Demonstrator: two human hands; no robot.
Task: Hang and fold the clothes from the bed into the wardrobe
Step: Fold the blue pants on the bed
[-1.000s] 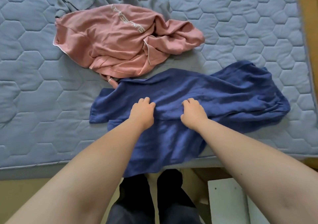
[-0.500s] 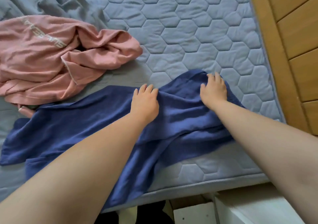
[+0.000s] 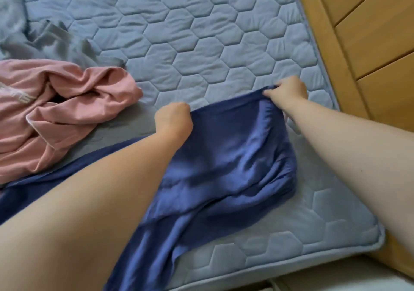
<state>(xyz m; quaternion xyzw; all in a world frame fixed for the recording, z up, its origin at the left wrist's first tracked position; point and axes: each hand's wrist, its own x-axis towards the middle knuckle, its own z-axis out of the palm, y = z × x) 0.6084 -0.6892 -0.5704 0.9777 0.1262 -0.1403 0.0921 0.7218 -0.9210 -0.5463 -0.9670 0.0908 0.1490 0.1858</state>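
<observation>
"Which piece have they got?"

"The blue garment (image 3: 235, 156), centre of the frame on the quilted mattress (image 3: 201, 44). Both hands are on its far edge. The right hand (image 3: 289, 89) pinches the upper-right corner between thumb and fingers. The left hand (image 3: 173, 120) is balled into a fist on the same edge further left, and I'd say there's cloth bunched inside it, though its fingers are tucked out of sight."

"And the rest of it?"

"All on the near side of the grip. The long axis runs from the held edge down towards the lower left, passing under the left forearm, and a tail droops over the mattress's front edge at bottom centre. So the bulk sits nearer the left arm — the right has only a corner."

"What's the fabric like?"

"Thin, soft, deep blue with a slight sheen, rumpled into slack folds between the hands — it'll sag wherever it isn't held, I reckon. A pink garment (image 3: 67, 102) lies crumpled at the left, though I can't tell whether it touches the blue. There's a grey garment (image 3: 56, 42) beyond it, and wooden panels (image 3: 369, 33) at upper right"
</observation>
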